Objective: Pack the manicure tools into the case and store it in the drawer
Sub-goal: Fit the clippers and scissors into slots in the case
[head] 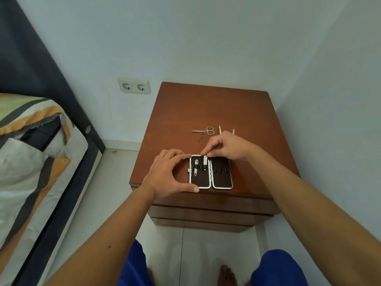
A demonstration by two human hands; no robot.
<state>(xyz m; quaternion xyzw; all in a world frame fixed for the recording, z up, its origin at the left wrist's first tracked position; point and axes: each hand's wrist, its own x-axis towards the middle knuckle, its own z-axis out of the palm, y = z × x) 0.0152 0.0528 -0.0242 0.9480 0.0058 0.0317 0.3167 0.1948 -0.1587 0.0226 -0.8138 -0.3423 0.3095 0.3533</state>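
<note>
Manicure case lies open flat at the nightstand's front edge, between both hands. Left hand spread, fingers and thumb bracing the case's left half. Right hand pinches the top of a nail clipper in a left-half loop, beside another clipper. Scissors and tweezers lie beyond the right hand.

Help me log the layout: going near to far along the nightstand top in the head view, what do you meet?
Open case at the front edge, steadied by the left hand → right hand seating a tool in the left half → scissors → bare wood to the back edge of the nightstand.
</note>
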